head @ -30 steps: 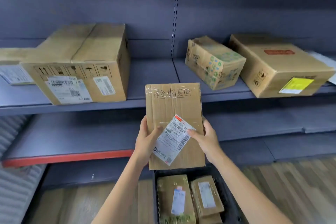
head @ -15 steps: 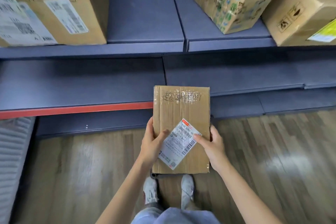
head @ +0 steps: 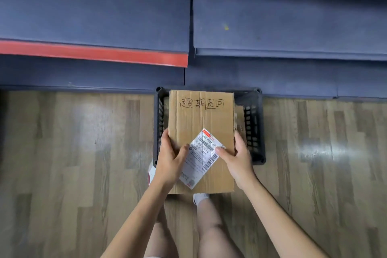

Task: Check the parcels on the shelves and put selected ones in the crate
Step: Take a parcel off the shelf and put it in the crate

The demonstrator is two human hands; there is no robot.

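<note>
parcel (head: 201,123) lowered over crate (head: 254,123) | flat creased cardboard | both hands gripping

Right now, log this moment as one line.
phase: placing | parcel: held over crate | left hand: gripping | right hand: gripping | released: no

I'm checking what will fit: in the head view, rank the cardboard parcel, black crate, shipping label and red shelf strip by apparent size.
1. Cardboard parcel, though held nearer the camera than the crate
2. Black crate, mostly hidden, so unsure against the parcel
3. Red shelf strip
4. Shipping label
</note>
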